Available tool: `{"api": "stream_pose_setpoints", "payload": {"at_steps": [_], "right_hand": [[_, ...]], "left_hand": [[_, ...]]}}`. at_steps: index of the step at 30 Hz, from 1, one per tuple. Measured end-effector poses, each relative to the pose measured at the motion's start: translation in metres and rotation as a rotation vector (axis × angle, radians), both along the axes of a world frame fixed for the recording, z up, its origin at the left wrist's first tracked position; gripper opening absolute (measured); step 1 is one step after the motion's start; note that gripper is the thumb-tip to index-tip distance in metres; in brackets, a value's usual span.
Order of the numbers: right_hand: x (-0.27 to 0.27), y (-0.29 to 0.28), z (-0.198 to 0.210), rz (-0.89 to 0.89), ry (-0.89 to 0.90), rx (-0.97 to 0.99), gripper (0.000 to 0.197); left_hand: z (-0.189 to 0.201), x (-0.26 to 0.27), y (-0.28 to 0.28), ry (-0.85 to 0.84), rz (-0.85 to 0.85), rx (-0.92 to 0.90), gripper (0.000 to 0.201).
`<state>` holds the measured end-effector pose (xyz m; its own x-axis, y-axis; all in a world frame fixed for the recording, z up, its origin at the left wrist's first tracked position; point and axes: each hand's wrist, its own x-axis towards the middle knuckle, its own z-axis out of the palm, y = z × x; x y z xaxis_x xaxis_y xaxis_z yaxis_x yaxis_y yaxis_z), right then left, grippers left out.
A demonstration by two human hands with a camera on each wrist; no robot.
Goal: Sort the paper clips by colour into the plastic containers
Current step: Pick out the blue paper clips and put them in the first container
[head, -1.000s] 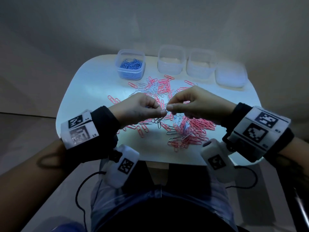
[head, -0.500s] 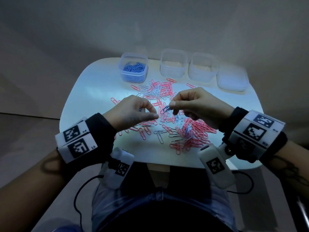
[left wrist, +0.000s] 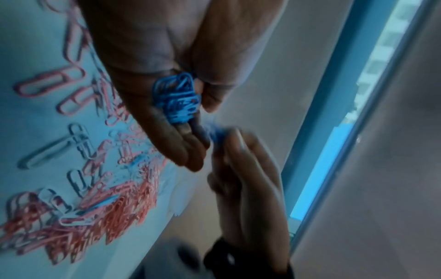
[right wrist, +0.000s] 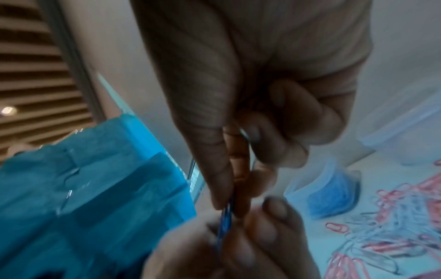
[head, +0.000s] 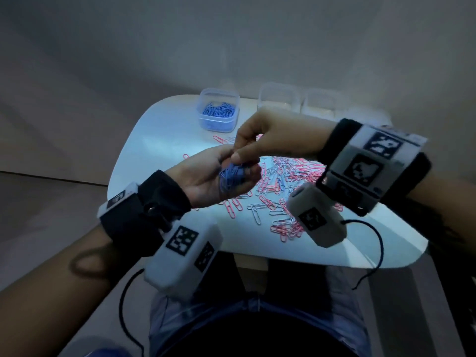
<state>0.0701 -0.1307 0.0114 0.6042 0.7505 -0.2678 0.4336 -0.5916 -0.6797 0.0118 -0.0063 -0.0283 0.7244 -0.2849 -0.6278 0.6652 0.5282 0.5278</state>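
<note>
My left hand (head: 224,173) is turned palm up above the table and cups a bunch of blue paper clips (head: 231,176), which the left wrist view shows as the blue paper clips (left wrist: 177,98) held between thumb and fingers. My right hand (head: 247,148) reaches over it and pinches a blue clip (right wrist: 225,219) at the top of that bunch. Pink and silver clips (head: 291,176) lie scattered on the white table (head: 154,148). A clear container (head: 219,112) at the back left holds blue clips.
Two more clear containers (head: 279,96) (head: 322,101) stand in a row at the back, partly behind my right wrist. Camera units and cables hang under both wrists near the table's front edge (head: 283,258). Grey floor surrounds the small table.
Both hands have lifted from the pile. The left hand turned palm up with a blue bunch in it, and the right hand carried its blue clip left to that palm.
</note>
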Motion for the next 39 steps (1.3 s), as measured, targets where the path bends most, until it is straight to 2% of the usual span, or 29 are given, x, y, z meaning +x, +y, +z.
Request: {"api": "stream_pose_setpoints", "payload": {"at_steps": [3, 5, 7, 9, 12, 14, 16, 18, 21, 23, 26, 29, 32, 34, 36, 39], "right_hand": [[0.005, 0.005, -0.001, 0.002, -0.175, -0.045, 0.018], [0.013, -0.007, -0.001, -0.079, -0.164, 0.055, 0.023], [0.021, -0.026, -0.006, -0.183, -0.142, 0.141, 0.017], [0.026, -0.045, -0.018, -0.173, -0.189, 0.03, 0.014], [0.025, -0.057, -0.043, -0.01, -0.302, -0.263, 0.022], [0.024, -0.056, -0.057, 0.079, -0.351, -0.362, 0.027], [0.024, -0.054, -0.064, 0.121, -0.371, -0.391, 0.029], [0.025, -0.053, -0.066, 0.122, -0.371, -0.402, 0.026], [0.023, -0.052, -0.067, 0.134, -0.389, -0.41, 0.006], [0.024, -0.053, -0.068, 0.127, -0.364, -0.416, 0.012], [0.027, -0.056, -0.068, 0.055, -0.3, -0.371, 0.02], [0.025, -0.054, -0.068, 0.028, -0.238, -0.316, 0.02], [0.02, -0.045, -0.072, 0.048, -0.294, -0.403, 0.023], [0.021, -0.042, -0.073, 0.052, -0.306, -0.443, 0.017], [0.025, -0.044, -0.073, 0.039, -0.228, -0.399, 0.016], [0.031, -0.058, -0.064, -0.06, -0.071, -0.238, 0.028]], "left_hand": [[0.0, 0.006, -0.005, -0.036, -0.022, 0.048, 0.03], [-0.001, 0.007, -0.004, -0.067, -0.062, 0.09, 0.034], [-0.002, 0.008, -0.004, -0.101, -0.133, 0.178, 0.035], [-0.004, 0.01, -0.005, -0.159, -0.24, 0.376, 0.033], [-0.005, 0.016, -0.01, -0.358, -0.472, 0.802, 0.026], [-0.006, 0.022, -0.018, -0.492, -0.58, 1.033, 0.017], [-0.009, 0.027, -0.028, -0.516, -0.651, 1.144, 0.017], [-0.014, 0.03, -0.033, -0.483, -0.746, 1.176, 0.018], [-0.024, 0.034, -0.032, -0.494, -0.85, 1.339, 0.016], [-0.025, 0.035, -0.026, -0.502, -0.856, 1.447, 0.018], [-0.024, 0.035, -0.019, -0.523, -0.851, 1.528, 0.016], [-0.023, 0.036, -0.021, -0.561, -0.807, 1.533, 0.014], [-0.021, 0.04, -0.03, -0.618, -0.758, 1.521, 0.013], [-0.021, 0.043, -0.034, -0.642, -0.765, 1.527, 0.013], [-0.022, 0.044, -0.035, -0.646, -0.77, 1.518, 0.014], [-0.023, 0.042, -0.033, -0.658, -0.745, 1.495, 0.014]]}}
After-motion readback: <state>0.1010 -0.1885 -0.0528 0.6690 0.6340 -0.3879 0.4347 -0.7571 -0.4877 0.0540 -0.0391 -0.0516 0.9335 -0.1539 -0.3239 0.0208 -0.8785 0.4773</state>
